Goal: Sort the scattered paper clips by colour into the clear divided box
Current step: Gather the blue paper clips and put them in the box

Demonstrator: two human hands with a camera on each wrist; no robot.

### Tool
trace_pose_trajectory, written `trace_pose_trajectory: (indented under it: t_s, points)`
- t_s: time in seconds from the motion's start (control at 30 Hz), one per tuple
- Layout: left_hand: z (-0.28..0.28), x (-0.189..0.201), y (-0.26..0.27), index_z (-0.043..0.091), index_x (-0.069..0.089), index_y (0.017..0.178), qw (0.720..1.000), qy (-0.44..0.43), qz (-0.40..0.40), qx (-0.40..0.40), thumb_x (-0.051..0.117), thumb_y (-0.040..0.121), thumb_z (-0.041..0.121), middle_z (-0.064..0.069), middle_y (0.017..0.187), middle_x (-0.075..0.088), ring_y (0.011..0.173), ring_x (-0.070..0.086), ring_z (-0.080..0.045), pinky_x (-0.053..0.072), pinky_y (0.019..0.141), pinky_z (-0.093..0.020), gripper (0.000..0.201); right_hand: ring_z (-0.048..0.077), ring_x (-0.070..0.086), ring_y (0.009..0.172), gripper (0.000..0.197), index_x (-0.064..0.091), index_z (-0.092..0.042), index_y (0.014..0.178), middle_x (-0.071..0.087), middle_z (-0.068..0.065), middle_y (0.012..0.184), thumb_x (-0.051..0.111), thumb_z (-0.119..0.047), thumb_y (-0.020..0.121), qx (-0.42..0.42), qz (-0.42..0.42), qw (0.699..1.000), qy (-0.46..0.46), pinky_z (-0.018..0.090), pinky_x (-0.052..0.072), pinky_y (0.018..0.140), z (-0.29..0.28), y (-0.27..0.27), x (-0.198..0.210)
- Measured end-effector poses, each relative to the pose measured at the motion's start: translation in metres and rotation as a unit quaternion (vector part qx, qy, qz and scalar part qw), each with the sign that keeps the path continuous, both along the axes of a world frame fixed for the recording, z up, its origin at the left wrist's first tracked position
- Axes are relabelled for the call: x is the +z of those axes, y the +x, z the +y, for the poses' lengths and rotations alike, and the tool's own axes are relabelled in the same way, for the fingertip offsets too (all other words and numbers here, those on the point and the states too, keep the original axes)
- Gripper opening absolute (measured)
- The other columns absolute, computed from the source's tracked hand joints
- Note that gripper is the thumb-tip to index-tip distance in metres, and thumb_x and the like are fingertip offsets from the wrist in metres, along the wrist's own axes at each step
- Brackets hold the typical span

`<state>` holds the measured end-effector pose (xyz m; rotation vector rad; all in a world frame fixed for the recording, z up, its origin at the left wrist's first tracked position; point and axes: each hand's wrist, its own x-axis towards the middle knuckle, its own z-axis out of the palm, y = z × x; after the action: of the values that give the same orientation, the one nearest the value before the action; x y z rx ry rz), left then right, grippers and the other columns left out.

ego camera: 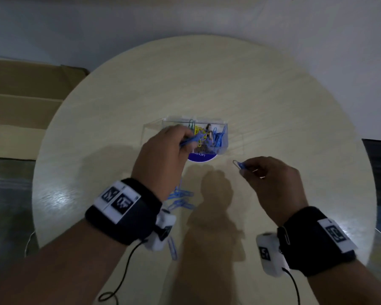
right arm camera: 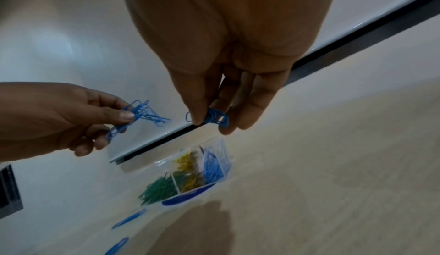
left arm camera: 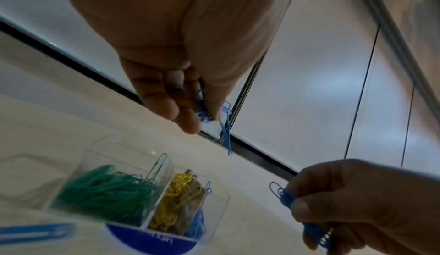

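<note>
The clear divided box (ego camera: 224, 137) stands mid-table, with green (left arm camera: 104, 189), yellow (left arm camera: 176, 189), brownish and blue (right arm camera: 212, 168) clips in separate compartments. My left hand (ego camera: 188, 139) hovers over the box's left side and pinches a bunch of blue clips (left arm camera: 226, 136) between thumb and fingers. Just right of the box, my right hand (ego camera: 244, 170) is raised off the table and pinches a second small bunch of blue clips (right arm camera: 215, 117). Several loose blue clips (ego camera: 180, 198) lie on the table under my left wrist, and one more blue clip (ego camera: 173, 249) lies nearer me.
The round pale wooden table (ego camera: 273, 95) has its far edge close to a white wall. An open cardboard box (ego camera: 20, 102) sits on the floor at the left. A blue round label (ego camera: 199, 157) shows under the box's near side.
</note>
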<state>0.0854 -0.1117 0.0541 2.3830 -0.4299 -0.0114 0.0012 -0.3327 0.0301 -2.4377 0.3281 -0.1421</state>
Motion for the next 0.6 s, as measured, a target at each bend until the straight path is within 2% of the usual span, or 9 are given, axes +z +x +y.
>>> trace_pose_trajectory:
  t_s: [0.1, 0.2, 0.27, 0.37, 0.43, 0.47, 0.53, 0.6]
  points:
    - [-0.027, -0.003, 0.022, 0.02, 0.064, 0.103, 1.0, 0.003, -0.008, 0.006, 0.062, 0.091, 0.025, 0.0, 0.098, 0.066, 0.087, 0.061, -0.021, 0.046, 0.077, -0.033, 0.013, 0.0, 0.06, 0.068, 0.007, 0.072, -0.027, 0.086, 0.067, -0.01, 0.077, 0.074, -0.024, 0.079, -0.024, -0.013, 0.999, 0.018, 0.007, 0.041, 0.062, -0.01, 0.005, 0.0]
    - [-0.05, -0.01, 0.036, 0.018, 0.065, 0.102, 0.999, 0.043, 0.021, 0.008, 0.06, 0.092, 0.025, -0.003, 0.099, 0.064, 0.089, 0.059, -0.022, 0.042, 0.077, -0.031, 0.013, -0.002, 0.06, 0.076, 0.007, 0.072, -0.026, 0.086, 0.068, -0.009, 0.078, 0.074, -0.024, 0.079, -0.04, -0.011, 0.999, 0.031, 0.005, 0.04, 0.063, -0.017, 0.007, 0.0]
    - [-0.063, -0.02, 0.042, 0.013, 0.066, 0.101, 0.995, 0.075, 0.068, 0.003, 0.058, 0.093, 0.028, -0.006, 0.099, 0.065, 0.089, 0.06, -0.023, 0.045, 0.079, -0.032, 0.019, -0.007, 0.06, 0.077, 0.007, 0.072, -0.027, 0.086, 0.068, -0.012, 0.078, 0.073, -0.026, 0.08, -0.056, 0.002, 0.997, 0.045, 0.002, 0.039, 0.062, -0.019, 0.008, 0.0]
    - [-0.074, -0.028, 0.043, 0.006, 0.065, 0.114, 0.991, 0.019, 0.133, -0.006, 0.054, 0.096, 0.028, -0.014, 0.105, 0.069, 0.088, 0.067, -0.029, 0.054, 0.084, -0.041, 0.031, -0.014, 0.059, 0.072, 0.006, 0.072, -0.027, 0.085, 0.066, -0.017, 0.073, 0.074, -0.027, 0.08, -0.071, 0.017, 0.996, 0.06, 0.001, 0.039, 0.06, -0.02, 0.015, 0.002]
    - [-0.069, -0.025, 0.039, 0.013, 0.061, 0.124, 0.99, -0.034, 0.135, 0.021, 0.048, 0.098, 0.027, -0.011, 0.109, 0.07, 0.088, 0.07, -0.027, 0.056, 0.083, -0.042, 0.033, -0.008, 0.061, 0.066, 0.006, 0.072, -0.026, 0.084, 0.067, -0.017, 0.07, 0.074, -0.028, 0.079, -0.077, 0.022, 0.993, 0.084, 0.004, 0.042, 0.059, -0.019, 0.023, 0.004]
    - [-0.062, -0.023, 0.038, 0.018, 0.061, 0.125, 0.989, -0.059, 0.127, 0.04, 0.046, 0.098, 0.026, -0.009, 0.108, 0.071, 0.087, 0.07, -0.026, 0.057, 0.081, -0.042, 0.032, -0.002, 0.062, 0.064, 0.007, 0.072, -0.025, 0.085, 0.068, -0.014, 0.069, 0.074, -0.029, 0.079, -0.077, 0.025, 0.992, 0.096, 0.01, 0.046, 0.06, -0.017, 0.029, 0.003]
    - [-0.042, -0.021, 0.035, 0.026, 0.062, 0.118, 0.985, -0.102, 0.113, 0.081, 0.046, 0.097, 0.024, -0.001, 0.102, 0.071, 0.081, 0.07, -0.021, 0.059, 0.075, -0.039, 0.026, 0.008, 0.065, 0.064, 0.011, 0.071, -0.024, 0.086, 0.07, -0.008, 0.07, 0.074, -0.03, 0.078, -0.074, 0.022, 0.99, 0.115, 0.028, 0.055, 0.066, -0.012, 0.045, 0.002]
    - [-0.017, -0.022, 0.028, 0.03, 0.063, 0.11, 0.981, -0.111, 0.112, 0.113, 0.048, 0.098, 0.023, 0.007, 0.097, 0.069, 0.076, 0.068, -0.013, 0.057, 0.07, -0.032, 0.021, 0.015, 0.067, 0.065, 0.013, 0.069, -0.023, 0.086, 0.071, -0.004, 0.072, 0.075, -0.028, 0.076, -0.078, 0.015, 0.987, 0.136, 0.037, 0.057, 0.066, -0.004, 0.064, -0.001]
